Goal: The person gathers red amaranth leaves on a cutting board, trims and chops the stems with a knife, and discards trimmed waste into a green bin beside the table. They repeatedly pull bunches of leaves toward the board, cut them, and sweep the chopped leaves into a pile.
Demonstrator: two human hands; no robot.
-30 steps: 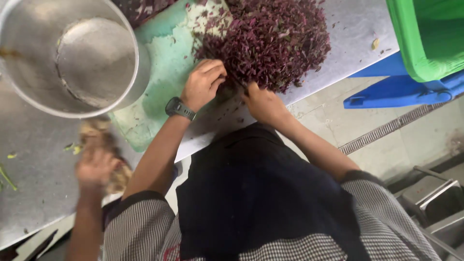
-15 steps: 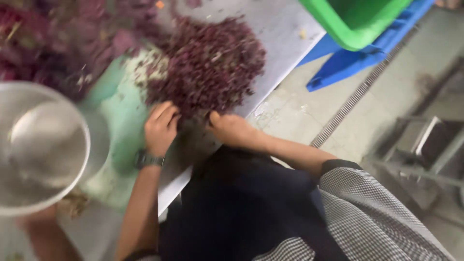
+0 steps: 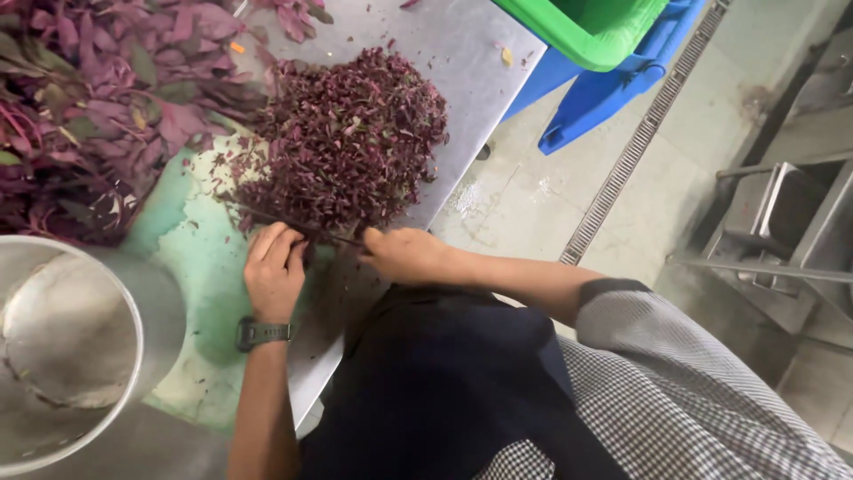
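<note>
The knife [image 3: 298, 227] lies low across the near edge of the heap of chopped purple leaves [image 3: 351, 147], its dark blade running from your right hand [image 3: 404, 255] toward the left, over the pale green cutting board [image 3: 191, 267]. Your right hand is closed around the handle. Your left hand [image 3: 274, 267], with a dark wristwatch [image 3: 262, 332] on the wrist, rests curled and palm down on the board; its fingertips seem to touch the blade or the leaves under it, but whether they press on its spine or only steady the greens I cannot tell.

The chopped heap sits on the far right part of the board and spills onto the steel counter [image 3: 462, 44], close to the counter's edge. To the left, whole purple leaves [image 3: 84, 107] with stems are piled well apart from the blade. A large steel bowl [image 3: 62, 351] stands at the near left, covering the board's corner.

The main risk, as I judge it, is your left fingers: they sit right at the blade, and a slip on wet leaves could bring the edge onto them. Loose shreds near the counter's edge could also be pushed off to the floor, beside the green bin [image 3: 591, 27] and the blue crate [image 3: 613, 84].
</note>
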